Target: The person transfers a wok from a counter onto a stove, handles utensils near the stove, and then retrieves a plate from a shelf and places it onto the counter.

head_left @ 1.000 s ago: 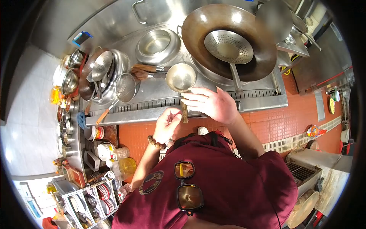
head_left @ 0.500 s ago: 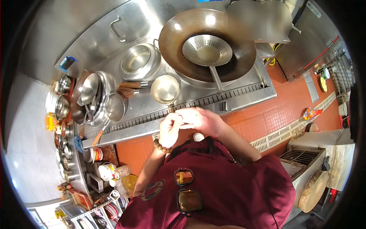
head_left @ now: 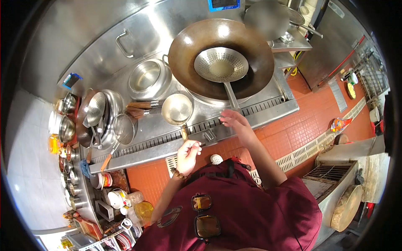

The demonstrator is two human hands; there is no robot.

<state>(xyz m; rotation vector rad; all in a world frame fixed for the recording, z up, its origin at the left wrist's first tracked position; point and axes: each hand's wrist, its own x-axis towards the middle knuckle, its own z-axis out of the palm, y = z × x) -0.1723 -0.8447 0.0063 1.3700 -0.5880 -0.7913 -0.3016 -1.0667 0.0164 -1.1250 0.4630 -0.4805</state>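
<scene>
On the bench (head_left: 148, 125), the ladle's handle (head_left: 184, 133) points toward our left hand (head_left: 188, 155), fingers curled, grip unclear; our right hand (head_left: 235, 122) hovers, fingers apart.

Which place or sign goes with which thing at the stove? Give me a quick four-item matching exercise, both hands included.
Things:
1. Left hand
2. Large skimmer
3. Right hand
4. Brushes

Places and signs:
A. Just below the large skimmer's handle in the picture
B. Left of the ladle in the picture
C. Beads at its wrist
D. Its bowl lies in the big wok

Pairs: 1-C, 2-D, 3-A, 4-B.
</scene>
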